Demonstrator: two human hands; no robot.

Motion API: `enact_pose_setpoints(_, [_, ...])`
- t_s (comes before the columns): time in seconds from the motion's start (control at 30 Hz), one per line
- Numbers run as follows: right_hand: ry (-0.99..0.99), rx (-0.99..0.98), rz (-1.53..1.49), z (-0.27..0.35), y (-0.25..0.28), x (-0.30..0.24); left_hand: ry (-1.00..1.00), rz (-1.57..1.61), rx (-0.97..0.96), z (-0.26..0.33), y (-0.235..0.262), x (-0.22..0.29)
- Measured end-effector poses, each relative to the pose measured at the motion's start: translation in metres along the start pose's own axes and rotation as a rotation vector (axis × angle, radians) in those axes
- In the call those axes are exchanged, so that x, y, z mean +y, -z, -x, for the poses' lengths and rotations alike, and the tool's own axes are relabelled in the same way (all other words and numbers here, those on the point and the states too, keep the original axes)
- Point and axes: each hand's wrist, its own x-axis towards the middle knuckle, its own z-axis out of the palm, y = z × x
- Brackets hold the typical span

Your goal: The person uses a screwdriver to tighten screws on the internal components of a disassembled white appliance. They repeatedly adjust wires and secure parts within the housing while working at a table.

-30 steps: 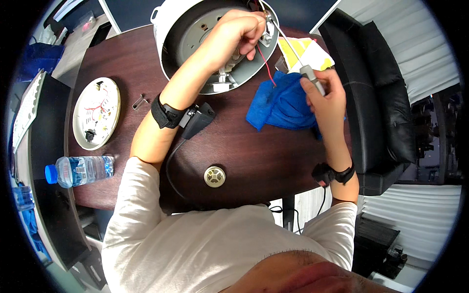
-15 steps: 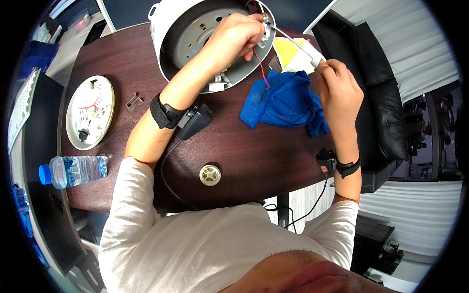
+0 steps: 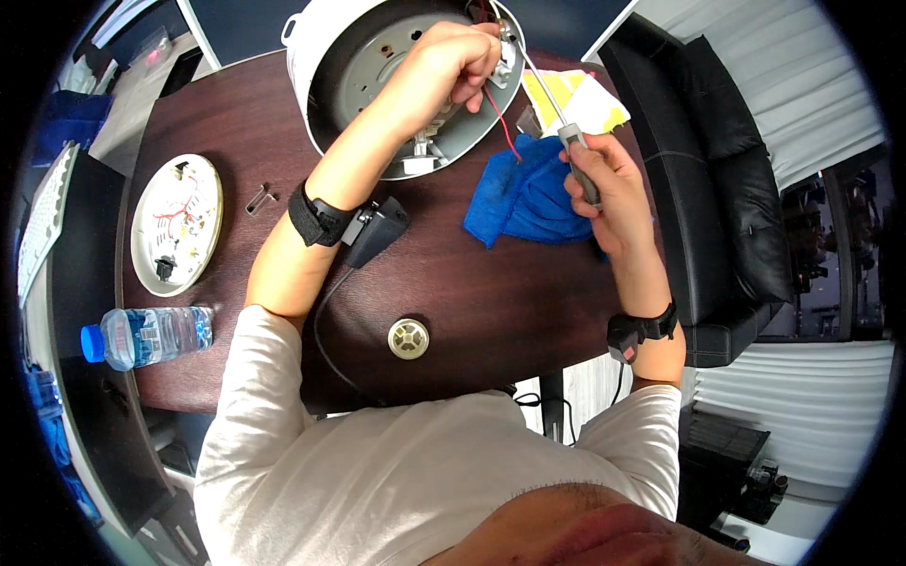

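A white, open round appliance housing (image 3: 300, 71) lies tipped at the far side of the table, its grey inside showing holes and fittings. My left hand (image 3: 451, 75) reaches across its opening, fingers curled together at the right rim; what they pinch is hidden. A red wire (image 3: 501, 118) hangs below those fingers. In my right hand (image 3: 612, 189) is a screwdriver (image 3: 578, 151) with a grey handle, gripped near the handle's end. Its long shaft slants up and left to a small fitting at the housing's rim, beside my left fingertips. Whether the tip sits in a screw cannot be made out.
A blue cloth (image 3: 519, 203) lies below the housing, by a yellow-and-white cloth (image 3: 576, 102). Leftward are a round cover with red wires (image 3: 203, 231), a small metal piece (image 3: 260, 199), and a water bottle (image 3: 156, 337). A small round cream part (image 3: 408, 339) lies near me.
My right hand has moved left and nearer me, turning the screwdriver steeper, and its handle now shows. My left hand stays at the rim, shifted slightly left.
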Motion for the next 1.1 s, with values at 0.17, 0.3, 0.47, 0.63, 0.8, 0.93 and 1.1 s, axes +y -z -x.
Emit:
enact_pose_setpoints(0.17, [0.898, 0.271, 1.152, 0.004, -0.002, -0.008, 0.123, 0.069, -0.035, 0.001, 0.000, 0.002])
enact_pose_setpoints(0.3, [1.122, 0.282, 1.541, 0.012, 0.000, -0.026, 0.138, 0.054, -0.027, 0.001, -0.002, 0.003])
enact_pose_setpoints(0.47, [1.204, 0.217, 1.683, 0.005, 0.002, -0.044, 0.075, 0.019, -0.007, 0.001, -0.002, 0.003])
enact_pose_setpoints(0.63, [0.986, 0.149, 1.278, -0.007, 0.006, -0.032, 0.089, 0.008, 0.027, 0.003, 0.000, 0.002])
enact_pose_setpoints(0.8, [0.440, 0.081, 0.622, -0.011, -0.004, -0.013, 0.004, -0.011, 0.016, 0.000, 0.000, 0.000])
enact_pose_setpoints(0.93, [0.012, 0.000, 0.092, 0.004, -0.014, -0.011, 0.102, 0.045, 0.009, -0.002, 0.000, -0.001])
enact_pose_setpoints(1.1, [-0.030, 0.010, 0.077, 0.010, -0.019, -0.009, 0.053, 0.031, -0.080, -0.001, 0.005, 0.003])
